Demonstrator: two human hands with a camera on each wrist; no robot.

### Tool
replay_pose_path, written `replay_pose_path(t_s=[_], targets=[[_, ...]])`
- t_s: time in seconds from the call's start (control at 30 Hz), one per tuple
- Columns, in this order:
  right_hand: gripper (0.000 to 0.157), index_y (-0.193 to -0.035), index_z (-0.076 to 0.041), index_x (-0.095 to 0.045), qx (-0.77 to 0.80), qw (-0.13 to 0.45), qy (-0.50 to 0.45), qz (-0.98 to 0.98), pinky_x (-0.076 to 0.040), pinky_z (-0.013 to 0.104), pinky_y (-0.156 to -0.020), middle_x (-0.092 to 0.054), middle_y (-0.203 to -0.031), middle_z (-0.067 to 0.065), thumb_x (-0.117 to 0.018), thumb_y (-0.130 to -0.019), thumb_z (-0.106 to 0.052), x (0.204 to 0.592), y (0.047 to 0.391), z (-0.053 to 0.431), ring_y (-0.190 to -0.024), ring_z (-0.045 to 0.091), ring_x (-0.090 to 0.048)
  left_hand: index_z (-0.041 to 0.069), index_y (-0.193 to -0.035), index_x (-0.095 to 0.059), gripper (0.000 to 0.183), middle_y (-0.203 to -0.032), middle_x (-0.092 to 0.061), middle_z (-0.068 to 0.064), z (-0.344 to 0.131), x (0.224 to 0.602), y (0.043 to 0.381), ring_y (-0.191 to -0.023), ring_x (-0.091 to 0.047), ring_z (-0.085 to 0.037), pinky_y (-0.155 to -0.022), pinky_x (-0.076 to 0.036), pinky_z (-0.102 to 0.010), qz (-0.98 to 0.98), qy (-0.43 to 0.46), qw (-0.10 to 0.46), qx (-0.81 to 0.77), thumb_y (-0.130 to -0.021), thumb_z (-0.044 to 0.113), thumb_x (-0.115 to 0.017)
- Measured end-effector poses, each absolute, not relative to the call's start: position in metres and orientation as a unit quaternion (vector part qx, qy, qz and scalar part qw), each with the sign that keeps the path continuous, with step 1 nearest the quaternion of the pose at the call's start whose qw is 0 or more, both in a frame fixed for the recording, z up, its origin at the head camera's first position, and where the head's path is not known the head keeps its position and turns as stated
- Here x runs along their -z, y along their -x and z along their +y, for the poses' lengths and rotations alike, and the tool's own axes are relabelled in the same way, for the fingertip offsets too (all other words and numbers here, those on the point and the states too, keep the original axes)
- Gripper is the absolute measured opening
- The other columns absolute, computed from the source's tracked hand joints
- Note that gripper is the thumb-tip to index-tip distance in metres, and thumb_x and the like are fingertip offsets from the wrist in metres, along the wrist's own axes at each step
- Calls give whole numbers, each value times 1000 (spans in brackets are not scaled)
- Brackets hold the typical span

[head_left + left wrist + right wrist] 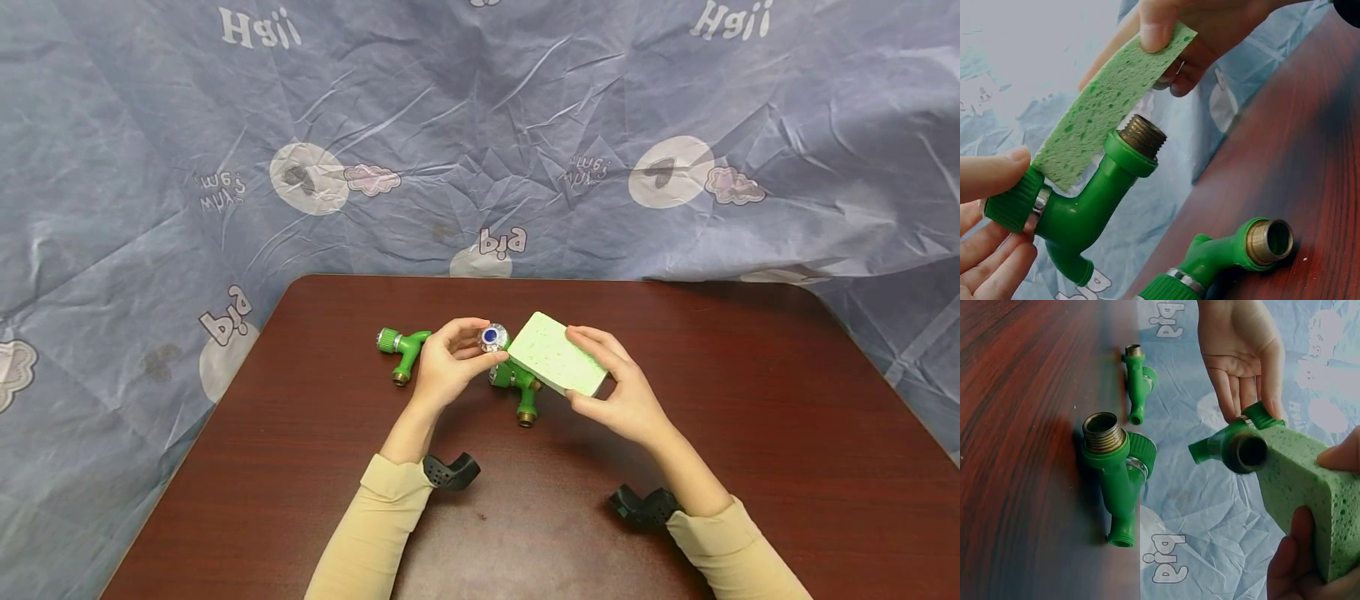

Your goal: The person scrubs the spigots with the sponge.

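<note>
My left hand (442, 371) pinches a green plastic faucet (1088, 219) by its ribbed knob, thumb on one side and fingers on the other. Its threaded brass inlet (1142, 136) shows in the left wrist view, while the head view shows the round knob end with a blue dot. A light green, pitted sponge (557, 354) is gripped by its edges in my right hand (626, 398). In the right wrist view, the sponge lies along the side of the held faucet, seemingly touching it. Both are above the table.
Two more green faucets lie on the dark red-brown table (697, 358): one faucet (408, 348) left of my left hand, another faucet (527, 400) below the sponge. A wrinkled blue-grey cloth (480, 150) hangs behind the table. Each wrist wears a black device.
</note>
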State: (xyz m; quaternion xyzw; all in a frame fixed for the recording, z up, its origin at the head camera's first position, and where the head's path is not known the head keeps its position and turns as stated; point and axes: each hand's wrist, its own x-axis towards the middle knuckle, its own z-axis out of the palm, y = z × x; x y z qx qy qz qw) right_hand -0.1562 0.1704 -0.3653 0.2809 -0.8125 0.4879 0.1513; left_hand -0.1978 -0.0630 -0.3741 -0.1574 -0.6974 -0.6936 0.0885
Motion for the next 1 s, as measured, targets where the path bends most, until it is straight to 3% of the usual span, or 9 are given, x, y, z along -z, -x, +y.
replay_pose_path(t_s=[0.13,0.5,0.63,1.0], targets=[[68,-129,9,-50,-487,147,-287,-812,-39,18,-77,-45,-132,22,-71,-65,14,366,157,172,-108,22,-44,-10,-104,-60,41,-100,-65,-24,-60,376,198,-89,-64,-27,-81,-54,-42,-697,154,100,693,-68,-7,-79],[65,-128,7,-52,-456,162,-249,-839,-37,18,-77,-47,-131,20,-70,-65,12,361,154,171,-106,28,-46,-9,-109,-58,46,-99,-63,-24,-51,384,198,-90,-61,-36,-80,-53,-47,-701,121,143,688,-69,-4,-80],[65,-129,6,-52,-461,172,-210,-845,-35,18,-78,-46,-132,19,-69,-67,11,358,154,170,-108,27,-45,-1,-112,-63,48,-103,-63,-18,-49,400,207,-91,-61,-31,-76,-55,-42,-710,123,163,674,-68,2,-82],[65,-132,5,-49,-488,201,-162,-834,-39,11,-69,-43,-135,20,-68,-70,10,358,156,178,-107,18,-43,13,-92,-66,39,-84,-65,0,-52,406,212,-70,-62,-15,-57,-49,-25,-733,65,167,656,-62,27,-88]])
